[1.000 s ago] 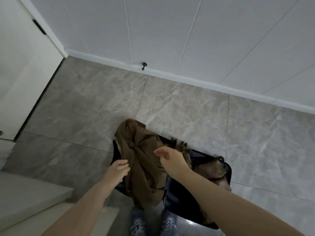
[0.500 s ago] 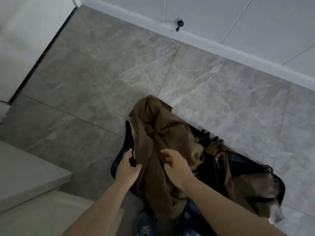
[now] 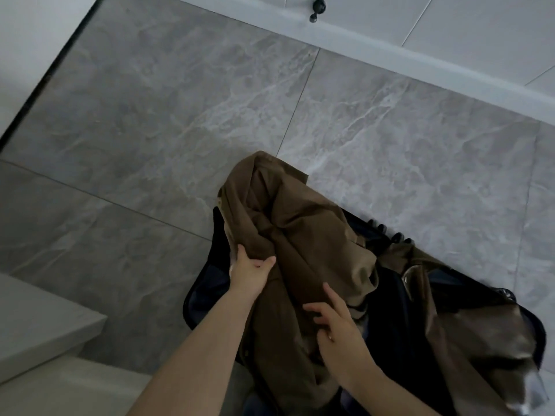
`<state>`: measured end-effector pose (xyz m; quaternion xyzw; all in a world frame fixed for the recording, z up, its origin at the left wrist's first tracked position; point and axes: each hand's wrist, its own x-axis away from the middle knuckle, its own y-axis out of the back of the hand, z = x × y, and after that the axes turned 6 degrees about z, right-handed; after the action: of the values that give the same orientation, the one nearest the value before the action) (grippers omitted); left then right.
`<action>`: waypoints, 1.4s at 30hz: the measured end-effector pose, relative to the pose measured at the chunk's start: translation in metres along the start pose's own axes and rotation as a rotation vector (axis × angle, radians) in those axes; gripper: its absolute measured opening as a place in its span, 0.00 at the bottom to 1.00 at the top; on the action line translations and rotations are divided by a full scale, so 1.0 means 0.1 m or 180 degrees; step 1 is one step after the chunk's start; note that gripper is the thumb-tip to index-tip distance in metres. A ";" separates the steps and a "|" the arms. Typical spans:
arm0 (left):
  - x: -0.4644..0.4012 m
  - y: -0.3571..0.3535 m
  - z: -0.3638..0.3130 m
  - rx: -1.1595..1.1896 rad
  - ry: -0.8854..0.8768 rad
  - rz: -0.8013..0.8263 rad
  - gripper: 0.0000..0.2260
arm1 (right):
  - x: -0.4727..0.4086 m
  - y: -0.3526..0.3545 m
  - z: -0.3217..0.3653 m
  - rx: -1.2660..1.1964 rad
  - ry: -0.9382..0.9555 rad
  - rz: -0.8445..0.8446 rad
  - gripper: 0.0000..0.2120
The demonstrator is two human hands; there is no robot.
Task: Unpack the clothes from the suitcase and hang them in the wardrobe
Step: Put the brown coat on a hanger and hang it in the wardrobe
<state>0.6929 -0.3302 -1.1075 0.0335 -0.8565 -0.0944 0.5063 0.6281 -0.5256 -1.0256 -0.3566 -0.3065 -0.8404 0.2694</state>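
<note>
Brown garment (image 3: 300, 235) lies bunched over the open dark suitcase (image 3: 204, 292) on the floor (image 3: 150, 130), its top fold spilling past the case's rim at approx 12 o'clock from the hands. L hand (image 3: 249, 273) grips the garment's left edge, thumb over the cloth and fingers tucked under the fold, at approx 9 o'clock of the bunch. R hand (image 3: 336, 322) sits lower, at approx 5 o'clock from the L hand, fingers curled and pinching a fold mid-garment; index finger sticks up along the cloth. Both forearms bare, coming in from the bottom edge.

More brown cloth (image 3: 486, 334) lies in the case at approx 3 o'clock of the R hand, w/ a pale shiny corner near the bottom right edge. Can't tell if it's the same garment or a 2nd one. Case interior is dark, detail lost in shadow.

Floor is large grey marble-look tiles w/ thin grout lines. White baseboard (image 3: 420, 61) runs diagonally across the top, white panelled wall above it. Small black door stop (image 3: 316, 9) on the baseboard at approx 12 o'clock. Pale step or ledge (image 3: 39, 322) at approx 8 o'clock, white surface (image 3: 33, 28) at approx 10 o'clock w/ a dark gap along its edge.
</note>
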 end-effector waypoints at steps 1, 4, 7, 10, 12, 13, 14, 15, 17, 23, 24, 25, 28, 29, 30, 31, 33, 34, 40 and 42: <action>0.00 -0.01 -0.03 -0.0243 0.0056 -0.0208 0.43 | 0.01 0.04 -0.04 -0.0052 -0.0028 -0.0028 0.24; -0.13 0.01 -0.09 -0.0310 0.0297 -0.0783 0.45 | 0.08 0.11 -0.15 -0.0217 -0.0054 -0.0088 0.27; -0.34 0.03 -0.18 0.0574 0.0568 -0.0512 0.49 | 0.09 0.11 -0.25 -0.0235 0.0079 -0.0068 0.36; -0.40 0.03 -0.28 0.0351 0.0351 -0.0472 0.31 | 0.08 0.12 -0.25 -0.0115 0.0158 0.0056 0.32; -0.24 -0.05 -0.34 0.0229 0.0120 -0.0504 0.25 | 0.09 0.14 -0.18 -0.0225 0.0123 0.0032 0.28; -0.09 -0.12 -0.36 0.0099 -0.0031 -0.0585 0.23 | 0.12 0.16 -0.14 -0.0400 0.0094 -0.0030 0.28; 0.08 -0.20 -0.36 -0.0137 -0.0248 -0.0710 0.22 | 0.15 0.19 -0.09 -0.0603 0.0062 -0.0105 0.28; 0.30 -0.30 -0.33 -0.0402 -0.0543 -0.0736 0.21 | 0.22 0.24 -0.04 -0.0826 0.0032 -0.0152 0.27; 0.77 -0.53 -0.25 -0.0747 -0.1243 -0.0392 0.18 | 0.34 0.33 0.07 -0.1312 0.0038 -0.0233 0.26; 2.05 -1.14 -0.12 -0.1208 -0.1544 0.0941 0.13 | 0.98 0.79 0.42 -0.1271 -0.0409 -0.0639 0.53; 2.24 -1.20 -0.16 -0.1388 -0.1559 0.0893 0.12 | 1.12 0.90 0.47 -0.1232 -0.0535 -0.0795 0.55; 2.41 -1.24 -0.21 -0.1544 -0.1599 0.0849 0.12 | 1.25 1.01 0.51 -0.1228 -0.0665 -0.0930 0.54; 2.86 -1.31 -0.35 -0.1908 -0.1845 0.0972 0.08 | 1.61 1.26 0.59 -0.1306 -0.1041 -0.1115 0.39; 2.97 -1.30 -0.41 -0.1980 -0.1842 0.0982 0.09 | 1.71 1.33 0.62 -0.1341 -0.1077 -0.1134 0.31; 3.09 -1.28 -0.51 -0.2001 -0.1758 0.1055 0.10 | 1.85 1.40 0.65 -0.1430 -0.1075 -0.1171 0.24; 3.20 -1.24 -0.60 -0.1918 -0.1536 0.1215 0.13 | 1.96 1.47 0.67 -0.1545 -0.1036 -0.1234 0.20; 3.41 -1.13 -0.81 -0.1532 -0.0954 0.1502 0.14 | 2.23 1.59 0.75 -0.1851 -0.0946 -0.1321 0.16; 3.50 -1.07 -0.89 -0.1272 -0.0695 0.1548 0.13 | 2.35 1.63 0.77 -0.2038 -0.0885 -0.1319 0.15; 4.20 -0.83 -1.29 -0.0547 0.0233 0.1176 0.05 | 3.38 1.96 1.00 -0.3035 -0.0438 -0.1539 0.08; 4.47 -0.80 -1.40 -0.0622 0.0368 0.1093 0.04 | 3.74 2.07 1.14 -0.3032 -0.0225 -0.1594 0.07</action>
<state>0.5956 -0.4944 -0.6723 -0.1570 -0.8059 -0.0872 0.5641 0.5922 -0.6706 -0.6096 -0.3834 0.0241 -0.9124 -0.1412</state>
